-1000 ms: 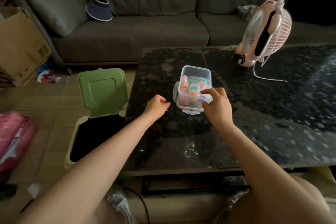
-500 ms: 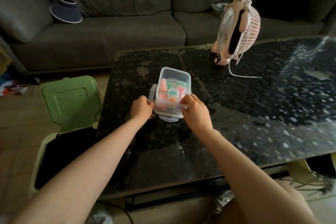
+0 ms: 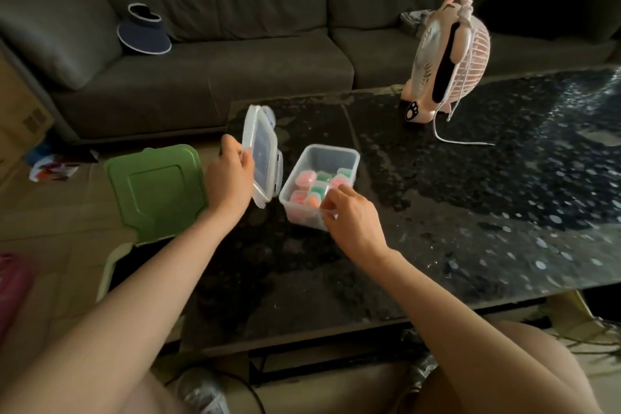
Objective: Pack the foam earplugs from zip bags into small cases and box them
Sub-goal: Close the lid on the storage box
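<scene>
Left hand (image 3: 230, 181) grips the lid (image 3: 260, 155), tilted upright just beside the open clear box (image 3: 336, 148) on the bench (image 3: 470, 212), while the right hand (image 3: 353, 223) pinches its near rim above the small cases (image 3: 312, 183) inside; pulling that light rim would likely tip the box and spill them.

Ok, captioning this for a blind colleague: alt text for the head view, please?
A person's left hand holds a clear lid upright beside an open clear box of pastel cases on a dark table, while the right hand holds the box's near corner. A pink fan stands farther back, with a green-lidded bin at left.
</scene>
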Demonstrator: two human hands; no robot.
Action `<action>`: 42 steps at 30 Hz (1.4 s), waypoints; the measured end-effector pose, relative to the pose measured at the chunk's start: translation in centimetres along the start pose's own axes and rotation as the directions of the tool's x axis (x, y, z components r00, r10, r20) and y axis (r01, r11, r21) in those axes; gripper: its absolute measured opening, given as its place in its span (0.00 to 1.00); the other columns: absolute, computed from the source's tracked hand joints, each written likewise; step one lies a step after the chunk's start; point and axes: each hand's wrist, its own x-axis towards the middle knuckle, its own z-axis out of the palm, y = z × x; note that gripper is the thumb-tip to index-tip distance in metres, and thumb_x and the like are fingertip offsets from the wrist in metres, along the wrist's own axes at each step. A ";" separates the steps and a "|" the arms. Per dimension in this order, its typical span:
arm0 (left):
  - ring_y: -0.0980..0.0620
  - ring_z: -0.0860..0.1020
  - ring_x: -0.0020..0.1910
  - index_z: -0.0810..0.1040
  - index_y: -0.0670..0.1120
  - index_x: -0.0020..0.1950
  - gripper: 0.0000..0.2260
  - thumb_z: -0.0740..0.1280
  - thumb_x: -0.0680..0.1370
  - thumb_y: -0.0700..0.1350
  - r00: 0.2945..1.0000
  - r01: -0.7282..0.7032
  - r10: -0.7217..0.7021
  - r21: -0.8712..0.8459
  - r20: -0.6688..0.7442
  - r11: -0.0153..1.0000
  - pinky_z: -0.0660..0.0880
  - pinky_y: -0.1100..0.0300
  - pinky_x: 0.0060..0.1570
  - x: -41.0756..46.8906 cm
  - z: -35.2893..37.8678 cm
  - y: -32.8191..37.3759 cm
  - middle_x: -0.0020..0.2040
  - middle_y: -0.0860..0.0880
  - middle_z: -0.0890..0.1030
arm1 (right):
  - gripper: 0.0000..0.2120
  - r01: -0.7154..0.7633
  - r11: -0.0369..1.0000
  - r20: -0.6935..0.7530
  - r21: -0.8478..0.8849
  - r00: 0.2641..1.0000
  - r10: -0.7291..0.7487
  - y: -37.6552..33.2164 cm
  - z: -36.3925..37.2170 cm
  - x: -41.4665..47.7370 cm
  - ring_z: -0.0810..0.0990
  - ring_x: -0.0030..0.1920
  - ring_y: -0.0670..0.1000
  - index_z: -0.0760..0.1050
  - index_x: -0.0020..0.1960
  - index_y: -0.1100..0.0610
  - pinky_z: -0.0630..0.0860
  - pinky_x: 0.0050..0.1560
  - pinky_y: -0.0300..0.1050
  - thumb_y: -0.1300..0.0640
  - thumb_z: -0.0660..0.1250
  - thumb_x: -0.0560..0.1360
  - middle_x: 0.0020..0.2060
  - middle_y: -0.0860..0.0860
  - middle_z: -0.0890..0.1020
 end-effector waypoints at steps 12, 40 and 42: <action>0.48 0.82 0.38 0.80 0.40 0.53 0.11 0.69 0.72 0.42 0.599 -0.781 0.789 0.315 0.134 0.539 0.78 0.59 0.32 -6.2 2.3 4.5 0.41 0.44 0.83 | 0.19 -0.503 0.335 0.291 0.797 0.805 0.517 1.7 -2.3 2.6 0.83 0.34 0.54 0.69 0.61 0.60 0.81 0.37 0.48 0.50 0.65 0.77 0.47 0.60 0.80; 0.51 0.81 0.41 0.68 0.43 0.63 0.19 0.63 0.78 0.54 0.593 0.803 -0.584 -0.348 0.555 0.484 0.74 0.64 0.23 -7.0 2.8 3.4 0.52 0.43 0.79 | 0.20 -0.530 0.208 0.285 0.822 0.700 0.655 2.9 -0.9 2.7 0.80 0.51 0.55 0.70 0.67 0.56 0.80 0.41 0.45 0.66 0.63 0.76 0.54 0.54 0.78; 0.51 0.80 0.43 0.70 0.43 0.62 0.17 0.65 0.78 0.50 0.619 0.785 -0.568 -0.408 0.543 0.466 0.74 0.65 0.24 -6.8 3.1 3.3 0.54 0.43 0.78 | 0.23 -0.524 0.224 0.283 0.822 0.717 0.637 2.9 -0.9 2.8 0.80 0.54 0.56 0.67 0.69 0.57 0.80 0.39 0.45 0.64 0.66 0.75 0.59 0.55 0.76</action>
